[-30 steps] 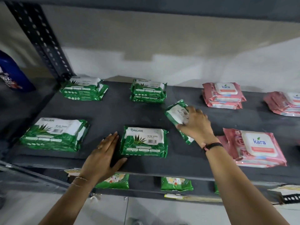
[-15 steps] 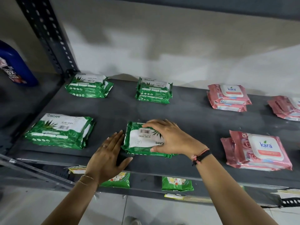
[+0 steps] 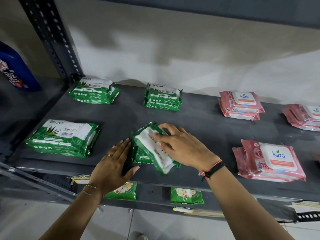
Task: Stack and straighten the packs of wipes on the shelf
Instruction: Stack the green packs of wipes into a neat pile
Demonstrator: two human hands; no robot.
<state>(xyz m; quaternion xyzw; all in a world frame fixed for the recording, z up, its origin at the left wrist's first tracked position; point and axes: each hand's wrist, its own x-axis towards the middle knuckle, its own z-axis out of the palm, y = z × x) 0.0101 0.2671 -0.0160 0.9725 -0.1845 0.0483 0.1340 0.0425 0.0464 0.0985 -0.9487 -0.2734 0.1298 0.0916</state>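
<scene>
Nearest, at the front lip of the shelf (image 3: 216,135), the left hand (image 3: 114,163) is laid flat and open, palm down, fingers together and pointing away toward the wall. Nothing is gripped by it; its thumb side is set just beside the left edge of the middle front stack, seemingly as a stop.

Just to its right, the top green pack (image 3: 152,149) is held by the right hand (image 3: 183,148), whose fingers are spread and curled over the pack's far and upper edge, half closed rather than clenched. The pack is seen tilted and skewed: its long axis runs diagonally from far-left to near-right, while the green pack below it (image 3: 141,157), only partly visible, lies roughly square to the shelf front. This mismatch is judged to be what the coming move turns on: the upper pack would need to be turned and laid flat until the two long axes agree. The right hand is already on it; the left is the nearer to the stack's edge.

Further left, a front green stack (image 3: 62,137) is seen lying fairly straight. To the right, a pink stack (image 3: 270,160) sits with its lower pack shifted left. Toward the wall, two more green stacks (image 3: 94,91) (image 3: 162,97) and two pink stacks (image 3: 240,105) (image 3: 304,116) are ranged well apart, some with packs slightly offset.
</scene>
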